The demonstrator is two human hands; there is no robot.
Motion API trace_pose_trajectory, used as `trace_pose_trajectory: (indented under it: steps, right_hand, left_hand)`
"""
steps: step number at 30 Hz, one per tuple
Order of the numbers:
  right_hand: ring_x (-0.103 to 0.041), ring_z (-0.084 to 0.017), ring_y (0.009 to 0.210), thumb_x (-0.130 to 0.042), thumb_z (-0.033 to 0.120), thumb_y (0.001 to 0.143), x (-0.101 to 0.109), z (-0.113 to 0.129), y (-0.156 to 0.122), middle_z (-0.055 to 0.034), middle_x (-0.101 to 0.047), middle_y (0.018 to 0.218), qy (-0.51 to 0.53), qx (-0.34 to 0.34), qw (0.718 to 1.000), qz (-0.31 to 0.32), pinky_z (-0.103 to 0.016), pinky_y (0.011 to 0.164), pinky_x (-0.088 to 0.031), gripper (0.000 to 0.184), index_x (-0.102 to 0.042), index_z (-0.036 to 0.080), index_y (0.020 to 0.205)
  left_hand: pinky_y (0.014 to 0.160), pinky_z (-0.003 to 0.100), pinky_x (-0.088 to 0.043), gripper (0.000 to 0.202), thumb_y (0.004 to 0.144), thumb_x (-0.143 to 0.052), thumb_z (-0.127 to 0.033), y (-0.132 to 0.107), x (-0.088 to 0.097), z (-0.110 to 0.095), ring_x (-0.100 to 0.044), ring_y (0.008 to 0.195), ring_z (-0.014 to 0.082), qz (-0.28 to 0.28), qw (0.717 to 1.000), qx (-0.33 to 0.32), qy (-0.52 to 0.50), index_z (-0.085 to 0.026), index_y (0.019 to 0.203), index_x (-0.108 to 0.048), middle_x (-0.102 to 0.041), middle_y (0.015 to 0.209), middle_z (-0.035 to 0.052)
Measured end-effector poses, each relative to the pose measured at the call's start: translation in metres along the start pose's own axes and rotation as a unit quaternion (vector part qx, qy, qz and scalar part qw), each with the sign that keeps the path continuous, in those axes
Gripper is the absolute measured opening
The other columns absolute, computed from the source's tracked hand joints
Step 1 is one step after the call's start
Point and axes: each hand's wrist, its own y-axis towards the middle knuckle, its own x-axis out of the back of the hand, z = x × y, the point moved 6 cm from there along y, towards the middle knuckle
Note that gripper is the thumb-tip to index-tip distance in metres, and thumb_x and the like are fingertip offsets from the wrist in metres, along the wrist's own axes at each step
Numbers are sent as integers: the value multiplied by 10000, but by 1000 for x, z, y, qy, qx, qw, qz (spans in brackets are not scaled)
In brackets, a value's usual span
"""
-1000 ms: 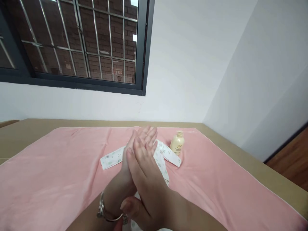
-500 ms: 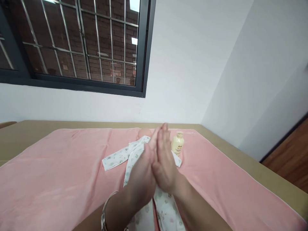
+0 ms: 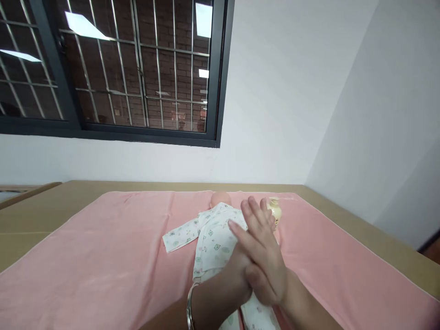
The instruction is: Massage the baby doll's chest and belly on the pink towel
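My left hand point(image 3: 237, 274), with a silver bangle point(image 3: 190, 305) on its wrist, presses against my right hand point(image 3: 270, 256). The hands cross palm to palm, fingers pointing up and away, above a doll. The right fingers are stretched and slightly spread; most of the left fingers are hidden behind them. Nothing shows between the palms. Beneath lies a baby doll point(image 3: 215, 243) in white printed clothes, its head at the far end and one sleeve stretched left. Just behind my fingertips stands a cream bottle point(image 3: 275, 210), partly covered by them.
A pink sheet point(image 3: 113, 256) with a few creases covers most of the tan table point(image 3: 347, 220). White walls point(image 3: 275, 101) rise at the back and right. A dark-framed window point(image 3: 144, 137) with metal bars is at the back left.
My hands have turned from upright, pressed palms to a crossed, tilted clasp, with the right fingers more spread. The view has shifted left and up, showing more of the doll's top.
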Motion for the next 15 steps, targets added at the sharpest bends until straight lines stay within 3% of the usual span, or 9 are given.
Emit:
trace_pose_trajectory:
  steps: [2, 3, 5, 8, 11, 13, 15]
  right_hand:
    - [-6, -333, 1471, -112, 474, 992, -7, -21, 4, 18, 1, 1621, -37, -20, 999, 10, -668, 1129, 46, 569, -84, 332, 1542]
    - [45, -334, 1469, -112, 489, 995, -15, -33, 3, 22, 22, 1620, -57, -42, 997, 23, -684, 1112, 71, 567, -63, 344, 1541]
    - [103, -315, 1465, -149, 480, 1005, -36, -60, -2, 19, 15, 1619, -83, -107, 989, 63, -691, 1101, 82, 560, -30, 356, 1537]
    - [54, -278, 1477, -244, 465, 1006, -81, -97, -25, -27, -76, 1617, -70, -227, 958, 161, -639, 1136, 33, 578, -97, 309, 1543]
    - [-17, -282, 1479, -312, 419, 988, -123, -117, -55, -93, -140, 1602, -29, -320, 913, 252, -607, 1147, 4, 576, -245, 216, 1523]
    - [-37, -282, 1478, -365, 414, 971, -144, -117, -67, -62, -212, 1589, 13, -308, 900, 307, -592, 1150, 0, 532, -360, 254, 1479]
    - [-59, -263, 1479, -381, 392, 963, -154, -117, -72, -23, -260, 1576, 43, -291, 900, 321, -568, 1157, -4, 505, -387, 303, 1461]
  left_hand:
    - [1213, 520, -169, 573, 842, -529, -487, 8, 0, -2, -218, 1458, 283, 19, 998, 47, -25, -389, 1399, -438, -376, 1521, -82]
    - [1205, 518, -189, 501, 873, -489, -457, 15, 0, -2, -265, 1443, 287, 37, 993, 102, -53, -328, 1357, -504, -442, 1488, -33]
    - [1188, 497, -239, 454, 923, -399, -424, 30, 11, -9, -347, 1408, 283, 20, 982, 161, -101, -211, 1286, -568, -521, 1425, 62]
    - [1149, 470, -316, 429, 944, -358, -413, 58, 53, -19, -475, 1322, 267, -94, 981, 139, -94, -160, 1195, -596, -597, 1324, 126]
    - [1152, 378, -306, 360, 935, -407, -384, 79, 103, -18, -473, 1319, 207, -231, 973, 12, 26, -190, 1172, -597, -584, 1344, 86]
    - [1129, 373, -327, 322, 914, -464, -373, 87, 127, -5, -471, 1310, 209, -293, 942, -40, 158, -216, 1160, -600, -591, 1332, 65]
    - [1092, 393, -360, 323, 920, -438, -370, 94, 139, 22, -514, 1252, 232, -285, 916, -24, 279, -198, 1128, -615, -614, 1289, 94]
